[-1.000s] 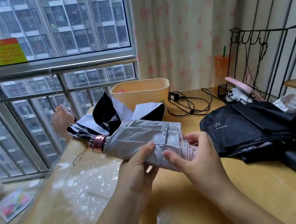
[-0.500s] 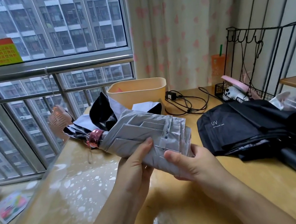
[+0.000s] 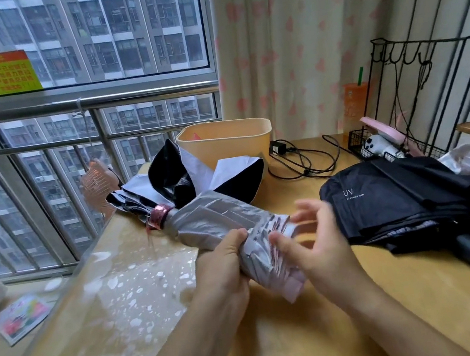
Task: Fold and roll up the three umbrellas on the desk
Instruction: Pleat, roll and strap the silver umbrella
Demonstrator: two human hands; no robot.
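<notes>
Moved: my right hand (image 3: 315,245) has let go of the silver umbrella (image 3: 219,220), centre frame, fingers spread, empty. My left hand (image 3: 226,268) clasps its pleats. Rolling, I judge, unfinished.

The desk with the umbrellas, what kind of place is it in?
Probably a bedroom or study in a high-rise flat: the wooden desk sits by a railed window facing apartment towers, beside a pink-patterned curtain, with a charger cable lying on it.
</notes>
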